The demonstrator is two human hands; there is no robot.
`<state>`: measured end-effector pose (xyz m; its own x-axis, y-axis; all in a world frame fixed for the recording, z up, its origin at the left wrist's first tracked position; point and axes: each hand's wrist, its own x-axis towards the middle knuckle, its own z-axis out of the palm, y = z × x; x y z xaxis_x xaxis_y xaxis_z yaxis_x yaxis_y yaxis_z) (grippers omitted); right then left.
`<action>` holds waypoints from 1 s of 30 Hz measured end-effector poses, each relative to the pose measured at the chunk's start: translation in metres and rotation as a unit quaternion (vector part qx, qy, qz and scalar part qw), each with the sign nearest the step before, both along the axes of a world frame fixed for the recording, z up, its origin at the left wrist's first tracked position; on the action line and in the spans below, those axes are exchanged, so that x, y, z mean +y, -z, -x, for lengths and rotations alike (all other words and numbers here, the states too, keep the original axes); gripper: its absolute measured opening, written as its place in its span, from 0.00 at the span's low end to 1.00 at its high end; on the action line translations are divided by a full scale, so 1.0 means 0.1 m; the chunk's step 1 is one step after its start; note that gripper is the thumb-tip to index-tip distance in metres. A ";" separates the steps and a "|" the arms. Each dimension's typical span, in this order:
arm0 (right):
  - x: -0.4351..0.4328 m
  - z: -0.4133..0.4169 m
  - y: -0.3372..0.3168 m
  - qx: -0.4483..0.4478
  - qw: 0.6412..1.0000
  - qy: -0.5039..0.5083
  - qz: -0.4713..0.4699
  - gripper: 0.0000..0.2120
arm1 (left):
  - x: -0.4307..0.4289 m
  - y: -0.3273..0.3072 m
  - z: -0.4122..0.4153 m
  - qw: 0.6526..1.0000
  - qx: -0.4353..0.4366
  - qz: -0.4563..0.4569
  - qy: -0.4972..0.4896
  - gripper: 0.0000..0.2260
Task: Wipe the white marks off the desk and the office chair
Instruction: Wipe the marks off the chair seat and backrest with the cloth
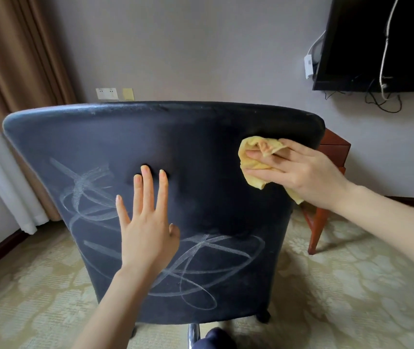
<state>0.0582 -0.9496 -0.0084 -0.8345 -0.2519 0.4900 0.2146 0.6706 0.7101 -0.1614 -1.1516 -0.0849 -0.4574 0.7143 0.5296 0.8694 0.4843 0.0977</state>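
On chair back (pixel 201 137) upper right: right hand (pixel 306 172) holds cloth (pixel 251 157), white marks (pixel 201 250) below-left.

The left hand (pixel 148 227) presses flat on the chair back (pixel 201 152) beside white marks (pixel 90 195); the right hand (pixel 306 172) holds a yellow cloth (pixel 253 157) against it, higher up.
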 end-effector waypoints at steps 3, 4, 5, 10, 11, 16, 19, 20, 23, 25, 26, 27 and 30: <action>-0.23 0.23 -0.14 0.043 0.999 -0.015 0.020 0.21 | -0.04 -0.01 0.03 1.000 -0.005 -0.004 0.008 0.44; -0.32 0.32 -0.18 0.061 0.997 -0.025 0.028 0.21 | -0.07 -0.01 0.05 1.000 -0.004 -0.006 0.013 0.45; -0.40 0.41 -0.22 0.079 0.996 -0.037 0.033 0.21 | -0.09 -0.02 0.07 1.000 -0.003 -0.006 0.021 0.45; -0.86 0.94 -0.53 0.122 0.989 -0.068 0.050 0.21 | -0.16 -0.05 0.15 0.999 -0.009 -0.012 0.046 0.44; -0.94 1.04 -0.58 0.119 0.989 -0.064 0.064 0.21 | -0.15 -0.06 0.14 0.998 -0.015 -0.013 0.052 0.44; -1.38 1.67 -0.79 0.039 0.990 -0.047 0.130 0.20 | -0.23 -0.10 0.17 0.998 -0.012 -0.011 0.065 0.43; -1.59 2.10 -0.84 0.009 0.991 -0.032 0.128 0.20 | -0.31 -0.13 0.20 0.997 0.010 0.005 0.074 0.41; -1.68 2.25 -0.86 0.004 0.991 -0.029 0.131 0.20 | -0.36 -0.15 0.23 0.997 0.015 0.014 0.076 0.40; -1.87 2.62 -0.89 -0.005 0.990 -0.019 0.136 0.18 | -0.49 -0.18 0.32 0.996 0.017 0.039 0.084 0.36; -1.93 2.73 -0.87 -0.002 0.990 -0.021 0.143 0.17 | -0.61 -0.19 0.40 0.996 0.021 0.042 0.076 0.37; -1.93 2.73 -0.86 0.004 0.989 -0.027 0.145 0.17 | -0.67 -0.20 0.44 0.996 0.025 0.042 0.068 0.38; -1.90 2.70 -0.85 0.010 0.989 -0.035 0.142 0.17 | -0.74 -0.19 0.49 0.997 0.027 0.041 0.056 0.39; -1.78 2.54 -0.79 0.027 0.992 -0.053 0.107 0.16 | -0.95 -0.15 0.67 0.999 0.013 0.041 0.004 0.38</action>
